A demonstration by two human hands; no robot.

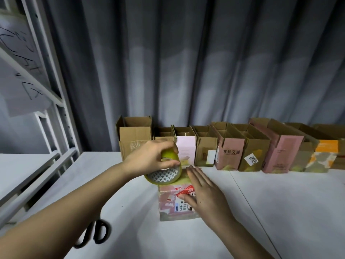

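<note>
A small closed cardboard box [170, 200] with pink and red shipping labels lies on the white table [280, 212] in front of me. My right hand [205, 191] lies flat on its top with the fingers straight. My left hand [149, 158] grips a roll of yellowish clear packing tape [164, 175] just above the box's far end; the roll's inner core has a triangle pattern.
A row of several open cardboard boxes [231, 146], brown, pink and orange, stands along the table's back edge against a grey curtain. Black scissors [97, 233] lie on the table near my left forearm. A white metal shelf rack [56, 128] stands at the left.
</note>
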